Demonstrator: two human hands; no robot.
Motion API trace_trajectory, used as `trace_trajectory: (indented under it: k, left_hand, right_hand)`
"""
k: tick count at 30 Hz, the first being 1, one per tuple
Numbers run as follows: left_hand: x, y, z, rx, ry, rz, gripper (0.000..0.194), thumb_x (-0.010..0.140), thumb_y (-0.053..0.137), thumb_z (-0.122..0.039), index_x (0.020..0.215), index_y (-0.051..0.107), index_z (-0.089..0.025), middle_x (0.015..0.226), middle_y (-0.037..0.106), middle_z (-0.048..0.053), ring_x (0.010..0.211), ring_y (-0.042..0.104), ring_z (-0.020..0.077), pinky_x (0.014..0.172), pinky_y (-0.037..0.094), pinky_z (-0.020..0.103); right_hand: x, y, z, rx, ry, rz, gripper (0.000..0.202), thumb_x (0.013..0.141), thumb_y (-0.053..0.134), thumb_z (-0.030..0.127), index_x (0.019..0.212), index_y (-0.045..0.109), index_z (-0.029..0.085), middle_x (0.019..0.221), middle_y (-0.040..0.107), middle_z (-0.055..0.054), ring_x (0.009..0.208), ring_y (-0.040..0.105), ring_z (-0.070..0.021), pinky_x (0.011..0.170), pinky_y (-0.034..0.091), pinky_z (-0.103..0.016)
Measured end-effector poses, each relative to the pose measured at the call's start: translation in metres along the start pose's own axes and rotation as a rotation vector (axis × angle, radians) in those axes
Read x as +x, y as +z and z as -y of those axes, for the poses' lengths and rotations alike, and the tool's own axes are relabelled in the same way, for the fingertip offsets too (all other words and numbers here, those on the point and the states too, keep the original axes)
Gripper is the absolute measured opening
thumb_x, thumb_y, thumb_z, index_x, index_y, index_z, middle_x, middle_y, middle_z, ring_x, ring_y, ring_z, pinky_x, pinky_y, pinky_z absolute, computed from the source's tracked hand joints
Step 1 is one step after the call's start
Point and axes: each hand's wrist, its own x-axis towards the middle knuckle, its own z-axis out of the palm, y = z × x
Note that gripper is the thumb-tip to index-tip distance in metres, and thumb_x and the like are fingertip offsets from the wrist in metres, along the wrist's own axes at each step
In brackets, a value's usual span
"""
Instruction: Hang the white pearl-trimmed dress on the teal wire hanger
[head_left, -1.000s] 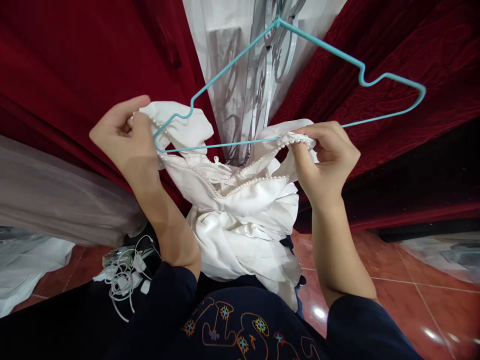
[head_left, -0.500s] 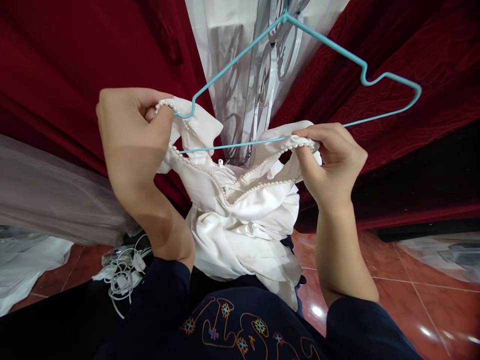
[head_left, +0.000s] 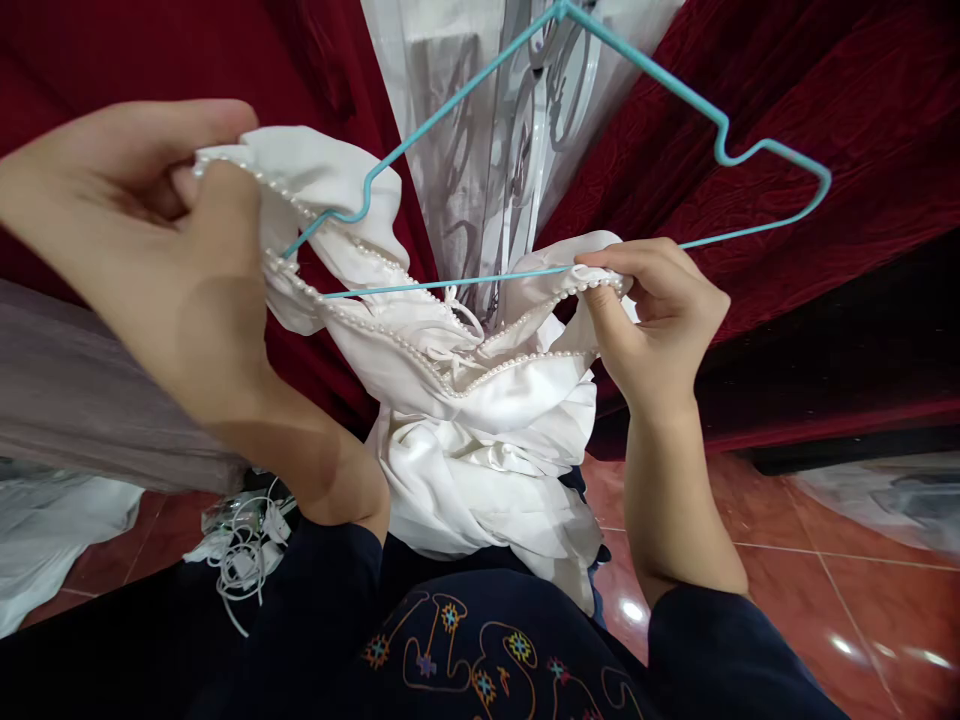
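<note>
A white dress [head_left: 480, 500] with pearl beads along its neckline and straps hangs in front of me, its skirt bunched toward my lap. My left hand [head_left: 187, 220] pinches the beaded left strap and holds it stretched out to the left. The left end of a light blue hanger [head_left: 645, 65] passes inside that strap. My right hand [head_left: 656, 320] grips the beaded right strap just under the hanger's lower bar. The hanger's right end sticks out beyond this hand, outside the strap. Thin white ties show inside the neckline.
Dark red drapes [head_left: 300, 60] hang on both sides, with sheer white cloth [head_left: 450, 120] between them. White cables [head_left: 247, 560] lie tangled at lower left. Red tiles [head_left: 787, 530] cover the floor, and white fabric [head_left: 60, 530] trails on it at far left.
My left hand has moved left and up, pulling the left strap outward past the hanger's left end. The neckline has opened wider. My right hand has hardly moved.
</note>
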Motion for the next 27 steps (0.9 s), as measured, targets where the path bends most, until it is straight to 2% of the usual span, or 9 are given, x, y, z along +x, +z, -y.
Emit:
trace_trajectory:
  k: [2, 4, 8, 10, 13, 16, 21, 24, 27]
  left_hand:
    - [0.009, 0.013, 0.015, 0.060, 0.135, 0.153, 0.035, 0.082, 0.060, 0.000, 0.102, 0.087, -0.010, 0.082, 0.073, -0.001, 0.077, 0.065, 0.0118, 0.069, 0.046, 0.024]
    - [0.019, 0.030, 0.035, 0.111, 0.080, 0.211, 0.035, 0.075, 0.064, 0.009, 0.095, 0.088, -0.008, 0.065, 0.063, -0.001, 0.060, 0.054, 0.0089, 0.059, 0.034, 0.024]
    - [0.023, 0.051, 0.064, 0.242, 0.066, 0.297, 0.019, 0.084, 0.084, 0.001, 0.098, 0.086, -0.013, 0.071, 0.064, 0.000, 0.064, 0.056, 0.0128, 0.063, 0.041, 0.029]
    - [0.017, 0.048, 0.068, 0.208, 0.088, 0.342, 0.005, 0.097, 0.081, -0.014, 0.097, 0.086, -0.016, 0.077, 0.070, 0.002, 0.070, 0.061, 0.0158, 0.068, 0.043, 0.031]
    - [0.006, 0.034, 0.064, 0.080, 0.090, 0.407, 0.036, 0.113, 0.064, -0.035, 0.095, 0.087, -0.015, 0.078, 0.075, 0.004, 0.073, 0.066, 0.0188, 0.068, 0.042, 0.032]
    - [-0.002, 0.023, 0.058, 0.009, 0.164, 0.430, 0.041, 0.113, 0.064, -0.047, 0.104, 0.086, -0.014, 0.089, 0.078, 0.007, 0.080, 0.068, 0.0206, 0.070, 0.044, 0.032]
    - [-0.008, 0.023, 0.057, 0.068, 0.349, 0.428, 0.026, 0.111, 0.069, -0.035, 0.113, 0.083, -0.014, 0.105, 0.075, 0.008, 0.094, 0.071, 0.0213, 0.082, 0.052, 0.030]
    - [-0.010, 0.023, 0.060, 0.056, 0.346, 0.450, 0.021, 0.112, 0.065, -0.025, 0.122, 0.080, -0.015, 0.107, 0.077, 0.007, 0.099, 0.073, 0.0219, 0.087, 0.055, 0.031]
    - [-0.010, 0.021, 0.062, 0.027, 0.334, 0.461, 0.028, 0.107, 0.072, -0.026, 0.133, 0.077, -0.017, 0.108, 0.078, 0.006, 0.100, 0.074, 0.0223, 0.094, 0.057, 0.034]
  right_hand:
    - [-0.001, 0.000, 0.001, -0.008, 0.005, -0.003, 0.014, 0.096, 0.072, 0.021, 0.104, 0.082, 0.027, 0.095, 0.075, -0.002, 0.090, 0.070, -0.0196, 0.080, 0.054, -0.037]
    - [-0.002, 0.000, 0.003, -0.033, 0.012, -0.002, 0.011, 0.098, 0.070, 0.024, 0.102, 0.080, 0.027, 0.095, 0.074, -0.003, 0.089, 0.069, -0.0198, 0.080, 0.054, -0.037]
    - [-0.002, -0.001, 0.003, -0.082, 0.012, -0.009, 0.010, 0.101, 0.068, 0.029, 0.100, 0.078, 0.026, 0.094, 0.073, -0.004, 0.090, 0.069, -0.0203, 0.081, 0.055, -0.038]
    - [-0.002, -0.001, 0.002, -0.081, 0.007, -0.001, 0.010, 0.101, 0.068, 0.029, 0.099, 0.078, 0.026, 0.094, 0.073, -0.004, 0.089, 0.069, -0.0199, 0.081, 0.054, -0.038]
    - [-0.001, 0.000, -0.001, -0.074, 0.020, 0.001, 0.012, 0.101, 0.068, 0.031, 0.098, 0.078, 0.025, 0.093, 0.073, -0.004, 0.088, 0.069, -0.0198, 0.080, 0.054, -0.038]
    - [-0.002, 0.003, -0.001, -0.050, 0.035, -0.018, 0.012, 0.100, 0.069, 0.032, 0.098, 0.078, 0.025, 0.094, 0.073, -0.004, 0.089, 0.070, -0.0203, 0.081, 0.055, -0.038]
    - [-0.002, 0.005, -0.001, -0.025, 0.023, -0.050, 0.011, 0.098, 0.070, 0.028, 0.103, 0.079, 0.026, 0.099, 0.074, -0.004, 0.095, 0.071, -0.0217, 0.085, 0.057, -0.041]
    - [0.001, 0.002, -0.002, -0.005, 0.037, -0.047, 0.014, 0.093, 0.074, 0.023, 0.105, 0.080, 0.026, 0.102, 0.073, -0.006, 0.098, 0.070, -0.0225, 0.083, 0.056, -0.040]
    - [0.004, -0.001, 0.000, 0.016, 0.044, -0.013, 0.019, 0.091, 0.075, 0.020, 0.108, 0.081, 0.026, 0.104, 0.073, -0.008, 0.098, 0.069, -0.0231, 0.075, 0.052, -0.038]
